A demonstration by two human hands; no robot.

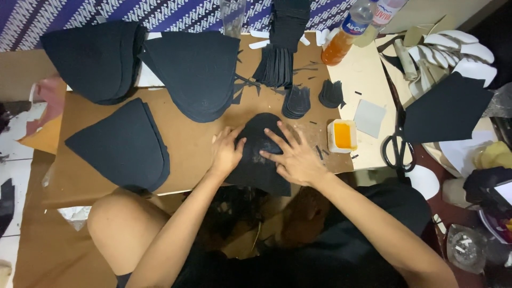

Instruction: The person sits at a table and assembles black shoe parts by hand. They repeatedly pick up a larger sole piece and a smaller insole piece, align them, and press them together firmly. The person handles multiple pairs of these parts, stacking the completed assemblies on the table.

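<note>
A black dome-shaped piece of fabric or foam (260,160) lies flat on the brown board (186,141) in front of me. My left hand (226,151) presses on its left edge with fingers spread. My right hand (295,154) lies flat on its right side, fingers splayed over the piece. Neither hand grips anything. A small white tub of orange glue (342,135) stands just right of my right hand.
Stacks of large black cut pieces (194,72) (122,144) (93,58) lie on the board to the left and behind. Small black cut stacks (296,101) sit at the back. Black scissors (397,144), a plastic bottle (344,34), a grey square (369,118) and white soles (453,48) lie to the right.
</note>
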